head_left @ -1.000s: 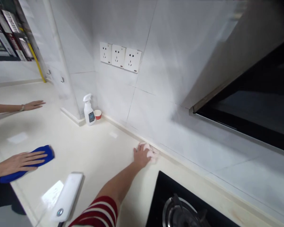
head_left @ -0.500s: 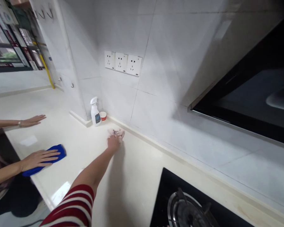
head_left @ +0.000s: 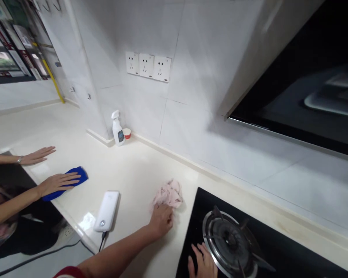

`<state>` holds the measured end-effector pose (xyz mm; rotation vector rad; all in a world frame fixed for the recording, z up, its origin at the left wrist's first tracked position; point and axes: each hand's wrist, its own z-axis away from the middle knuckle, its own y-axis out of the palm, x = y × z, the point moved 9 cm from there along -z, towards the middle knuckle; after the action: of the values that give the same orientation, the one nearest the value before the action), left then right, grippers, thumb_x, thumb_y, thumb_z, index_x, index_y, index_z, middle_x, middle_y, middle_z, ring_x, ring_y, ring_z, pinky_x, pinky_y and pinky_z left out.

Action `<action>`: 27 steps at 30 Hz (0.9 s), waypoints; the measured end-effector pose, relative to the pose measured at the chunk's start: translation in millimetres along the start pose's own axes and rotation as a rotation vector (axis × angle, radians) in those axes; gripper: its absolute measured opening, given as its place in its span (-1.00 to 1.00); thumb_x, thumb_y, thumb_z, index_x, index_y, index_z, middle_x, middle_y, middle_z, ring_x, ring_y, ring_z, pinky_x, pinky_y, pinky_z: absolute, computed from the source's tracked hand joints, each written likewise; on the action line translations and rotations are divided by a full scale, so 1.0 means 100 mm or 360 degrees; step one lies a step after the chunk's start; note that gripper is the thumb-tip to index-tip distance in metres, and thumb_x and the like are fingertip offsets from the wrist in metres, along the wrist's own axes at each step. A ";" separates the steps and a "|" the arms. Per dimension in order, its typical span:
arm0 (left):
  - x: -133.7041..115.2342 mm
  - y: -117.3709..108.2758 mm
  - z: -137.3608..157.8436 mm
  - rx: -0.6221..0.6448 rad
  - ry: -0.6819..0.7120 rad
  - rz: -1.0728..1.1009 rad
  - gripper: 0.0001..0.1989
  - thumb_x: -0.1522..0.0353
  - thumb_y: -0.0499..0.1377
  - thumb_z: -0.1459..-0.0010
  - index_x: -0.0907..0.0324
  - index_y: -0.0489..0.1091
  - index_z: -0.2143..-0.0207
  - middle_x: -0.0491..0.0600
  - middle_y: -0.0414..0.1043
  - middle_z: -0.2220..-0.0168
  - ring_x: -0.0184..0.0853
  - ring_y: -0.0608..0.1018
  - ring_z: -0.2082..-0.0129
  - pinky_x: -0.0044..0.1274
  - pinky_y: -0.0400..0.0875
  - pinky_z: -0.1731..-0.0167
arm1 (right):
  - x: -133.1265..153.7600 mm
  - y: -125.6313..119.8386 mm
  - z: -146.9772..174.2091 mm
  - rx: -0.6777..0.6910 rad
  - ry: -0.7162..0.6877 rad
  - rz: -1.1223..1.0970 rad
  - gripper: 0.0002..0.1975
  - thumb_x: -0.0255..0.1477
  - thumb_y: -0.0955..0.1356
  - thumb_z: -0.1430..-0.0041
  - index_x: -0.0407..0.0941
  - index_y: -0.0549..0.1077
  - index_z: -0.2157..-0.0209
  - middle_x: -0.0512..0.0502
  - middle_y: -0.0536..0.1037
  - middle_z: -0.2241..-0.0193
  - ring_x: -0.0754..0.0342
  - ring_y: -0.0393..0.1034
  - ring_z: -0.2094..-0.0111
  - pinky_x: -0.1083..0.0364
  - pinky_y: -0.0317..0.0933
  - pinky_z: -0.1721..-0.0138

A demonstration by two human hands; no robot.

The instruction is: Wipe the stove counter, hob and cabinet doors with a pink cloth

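My left hand point(head_left: 161, 222) presses a crumpled pale pink cloth point(head_left: 168, 194) onto the pale countertop point(head_left: 133, 166), its fingers curled over the cloth's near edge. At the bottom of the view, my right hand point(head_left: 203, 263) rests on the black gas stove point(head_left: 193, 227), fingers apart, beside the round burner point(head_left: 228, 239). It holds nothing that I can see; its wrist is cut off by the frame. Left of my left forearm lies a white power bank point(head_left: 108, 210) with a black cable plugged into its lower end.
Another person's hand point(head_left: 58, 183) lies flat on a blue cloth point(head_left: 82, 174); their other hand point(head_left: 37, 155) rests on the counter. A white spray bottle point(head_left: 118, 129) and a small red and white cup point(head_left: 127, 133) stand in the corner. A black range hood point(head_left: 292, 96) overhangs at right.
My left hand has drawn the pink cloth from near the corner toward me and the stove. My right hand and the power bank have come into view. The other person's blue cloth has shifted slightly.
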<state>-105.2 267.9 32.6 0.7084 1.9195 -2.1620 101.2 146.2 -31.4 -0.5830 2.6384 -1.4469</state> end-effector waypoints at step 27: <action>-0.17 0.04 0.74 0.0462 0.0098 0.0002 -0.67 0.15 0.31 -0.13 0.10 0.50 0.10 0.04 0.54 0.04 -0.10 0.51 0.01 -0.18 0.19 -0.16 | 0.07 -0.17 -0.09 0.0032 0.0173 -0.0134 -0.48 -0.10 0.15 -0.49 -0.16 0.54 -0.03 -0.34 0.51 -0.05 -0.18 0.35 -0.17 -0.18 0.22 -0.17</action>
<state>-106.5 192.1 41.1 0.8304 1.6462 -2.4741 97.1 143.0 -11.6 -0.6384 2.7082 -1.5690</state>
